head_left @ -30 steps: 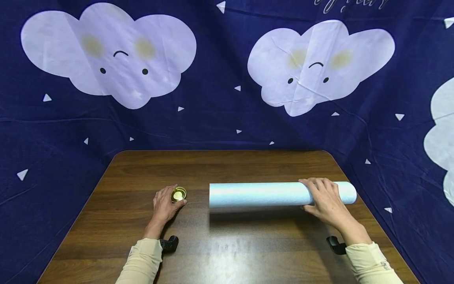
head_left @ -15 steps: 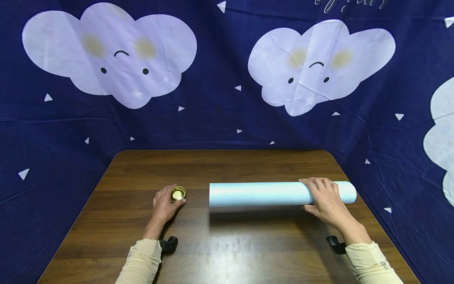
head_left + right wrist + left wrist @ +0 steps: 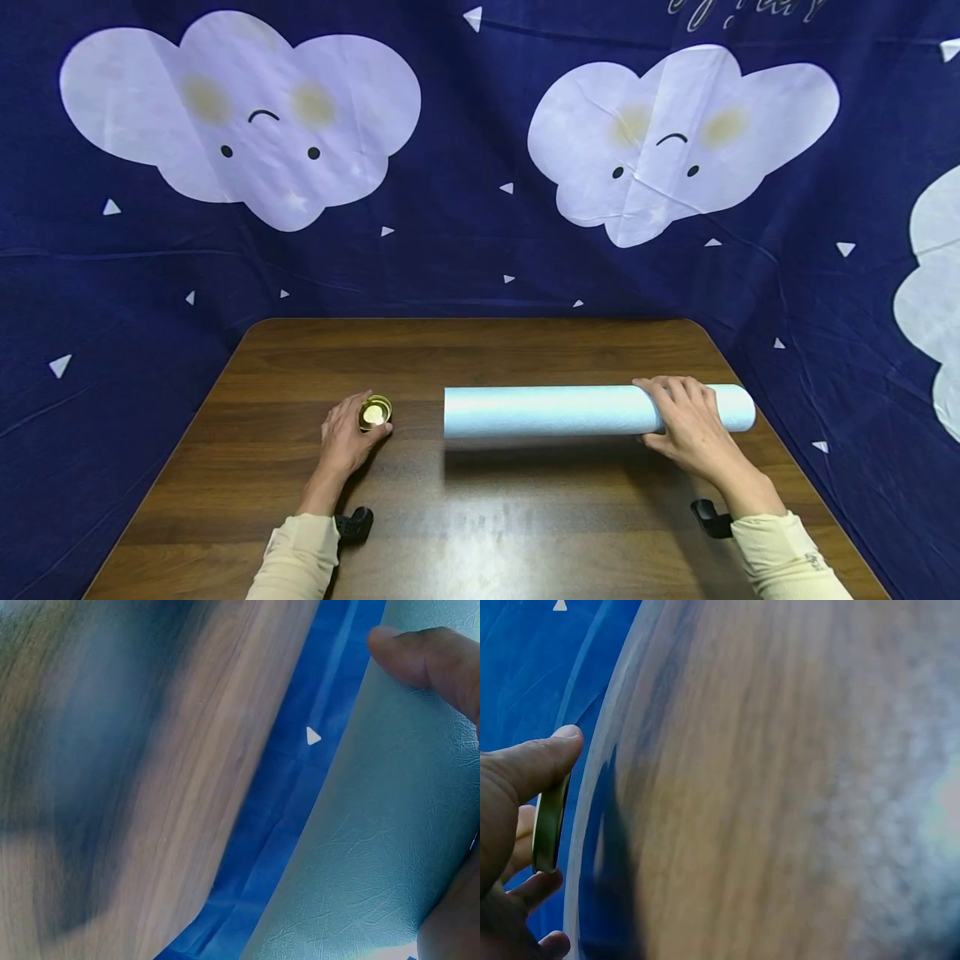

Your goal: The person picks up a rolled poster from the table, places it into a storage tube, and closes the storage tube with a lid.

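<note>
In the head view my left hand [image 3: 347, 437] holds a small round gold lid [image 3: 375, 413] by its rim, its hollow shiny inside showing. The left wrist view has the lid [image 3: 549, 829] edge-on, with the thumb on one side and fingers on the other. My right hand [image 3: 690, 423] grips a long pale blue cylindrical tube [image 3: 543, 411] near its right end, thumb below and fingers over the top. The tube lies level, its left end pointing at the lid with a gap between. Up close in the right wrist view, the tube's surface [image 3: 352, 825] looks finely creased.
Both hands are over a brown wood-grain table [image 3: 465, 354] with rounded far corners. A dark blue cloth [image 3: 465, 150] with white clouds hangs behind it and at the sides. Black wrist devices [image 3: 356, 525] show beside both cream sleeves [image 3: 296, 554].
My left hand has drifted very slightly left with the lid, widening the gap to the tube a little. The right hand and tube stay nearly still; the head view shifts a touch.
</note>
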